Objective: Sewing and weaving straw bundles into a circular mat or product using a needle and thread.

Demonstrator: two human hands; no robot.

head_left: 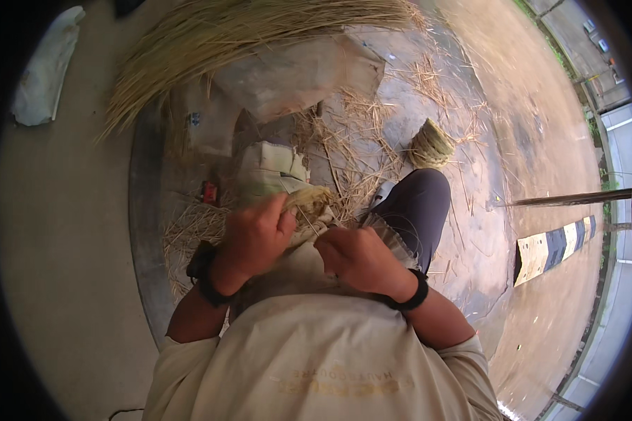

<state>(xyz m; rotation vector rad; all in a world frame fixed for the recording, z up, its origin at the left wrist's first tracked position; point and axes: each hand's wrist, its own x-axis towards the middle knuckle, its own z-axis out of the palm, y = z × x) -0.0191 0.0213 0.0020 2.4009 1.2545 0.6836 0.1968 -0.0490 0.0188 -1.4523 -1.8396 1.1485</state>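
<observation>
My left hand (260, 235) is closed, fingers curled in a pinch, just in front of my lap. Close by on the right, my right hand (361, 256) is also closed, its fingertips pressed together. A thin pale straw strand (306, 220) runs between the two hands, and both appear to grip it; its ends are hidden by the fingers. Just beyond them a yellowish tuft of straw (316, 196) lies over my lap. Behind the left hand is a pale folded cloth or sack (274, 161). Blur hides finer detail of the fingers.
A large bundle of long straw (260, 35) lies at the far side, by a crumpled pale sheet (295, 77). A coiled straw piece (430, 145) stands beyond my bent knee (418, 210). Loose straw (344, 147) litters the ground mat. A small red packet (208, 191) lies left.
</observation>
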